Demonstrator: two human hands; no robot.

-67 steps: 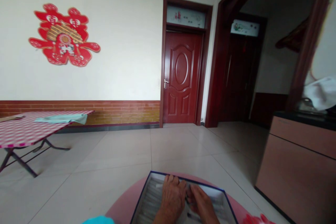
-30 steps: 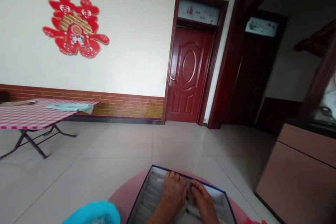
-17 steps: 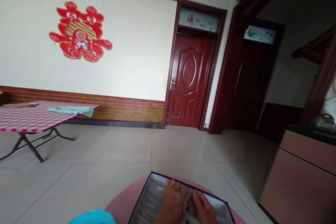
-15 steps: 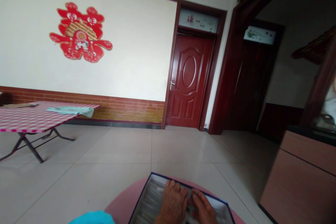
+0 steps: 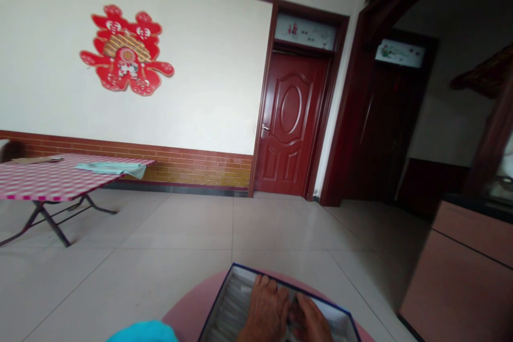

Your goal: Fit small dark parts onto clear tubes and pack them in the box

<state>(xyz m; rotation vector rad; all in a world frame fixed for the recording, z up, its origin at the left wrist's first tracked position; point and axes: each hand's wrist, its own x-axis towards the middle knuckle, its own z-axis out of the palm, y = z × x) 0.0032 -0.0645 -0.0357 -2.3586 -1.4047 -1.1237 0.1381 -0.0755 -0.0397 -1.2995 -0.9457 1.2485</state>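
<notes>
At the bottom edge of the head view an open blue-edged box (image 5: 226, 288) lies on a round pink table (image 5: 188, 304), filled with rows of pale thin items. My left hand (image 5: 266, 307) rests palm down inside the box, fingers curled over the contents. My right hand (image 5: 315, 320) sits close beside it, its fingers bent and pressed against the left hand's fingertips. What they pinch between them is hidden. Both wrists are cut off by the frame.
A turquoise object (image 5: 142, 331) shows at the bottom left. A folding table with a red checked cloth (image 5: 52, 179) stands at the left wall. A dark red door (image 5: 288, 128) is ahead. A tan cabinet (image 5: 460, 272) stands at the right on the tiled floor.
The view has drifted slightly, so the hands and box sit lower in frame. Both hands stay together in the box with only small finger shifts.
</notes>
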